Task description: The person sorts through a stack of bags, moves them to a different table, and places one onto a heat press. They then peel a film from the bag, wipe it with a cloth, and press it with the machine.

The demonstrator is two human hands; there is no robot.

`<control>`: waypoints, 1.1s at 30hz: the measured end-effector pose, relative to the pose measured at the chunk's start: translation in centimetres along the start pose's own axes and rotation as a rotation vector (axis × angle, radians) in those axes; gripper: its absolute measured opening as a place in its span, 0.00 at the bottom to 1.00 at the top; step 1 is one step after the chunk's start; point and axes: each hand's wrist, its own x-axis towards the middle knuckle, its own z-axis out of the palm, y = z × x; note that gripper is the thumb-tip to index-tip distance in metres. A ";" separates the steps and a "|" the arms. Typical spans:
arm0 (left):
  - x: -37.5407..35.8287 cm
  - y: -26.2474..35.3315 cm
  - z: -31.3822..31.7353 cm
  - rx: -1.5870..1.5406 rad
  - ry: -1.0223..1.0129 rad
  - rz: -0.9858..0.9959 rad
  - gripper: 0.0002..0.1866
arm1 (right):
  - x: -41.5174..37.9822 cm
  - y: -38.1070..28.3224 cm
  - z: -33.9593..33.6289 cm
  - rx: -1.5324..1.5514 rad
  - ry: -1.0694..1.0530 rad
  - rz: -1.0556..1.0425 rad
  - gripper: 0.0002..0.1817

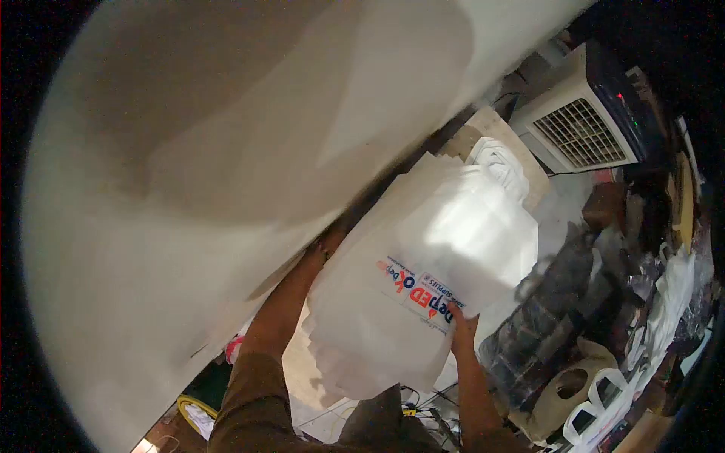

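A thick, uneven stack of flat white plastic bags [377,332] spans the middle of the view, tilted, its edges fanned out. Red, blue and black print, with "DepED" legible, marks the top one. My right hand [464,329] grips the near right edge, thumb on top by the print and the other fingers underneath, out of sight. At the far left edge, my left hand [332,240] holds the stack's side; its fingers are mostly hidden behind the bags. A bundled white piece of plastic [500,162] sits at the stack's far end, over a pale board [529,151].
A large white wall-like surface [226,264] runs close along my left side. An air cooler [581,128] stands at the far right. Dark plastic-wrapped bundles [536,332], a brown tape-like roll [570,383] and white handled bags [612,400] crowd the right. Cables [430,411] lie below.
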 end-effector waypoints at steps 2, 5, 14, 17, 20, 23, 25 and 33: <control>0.6 -2.5 0.7 0.000 -0.002 0.024 0.37 | 0.7 0.5 -0.5 -0.076 0.010 -0.030 0.41; 2.1 -4.6 1.6 0.008 -0.008 0.060 0.35 | 1.1 1.0 -1.1 -0.143 0.051 -0.007 0.41; 7.4 -5.0 3.0 0.065 -0.037 0.172 0.30 | 0.6 0.2 -0.6 -0.088 -0.058 0.025 0.37; 10.6 -3.9 3.4 0.085 -0.037 0.216 0.28 | 1.4 1.2 -1.2 -0.140 -0.077 -0.013 0.35; 12.7 -3.5 4.3 0.086 -0.041 0.241 0.26 | 0.8 0.7 -1.0 -0.247 -0.056 -0.047 0.35; 13.7 -3.0 4.5 0.089 -0.054 0.266 0.24 | 2.2 2.4 -2.5 -0.302 -0.101 -0.140 0.35; 13.2 -2.7 4.2 0.083 -0.072 0.286 0.23 | 2.8 4.4 -3.7 -0.356 -0.127 -0.208 0.35; 6.5 1.3 -0.2 0.039 -0.182 0.368 0.19 | 0.9 1.1 -0.1 -0.183 -0.029 -0.067 0.34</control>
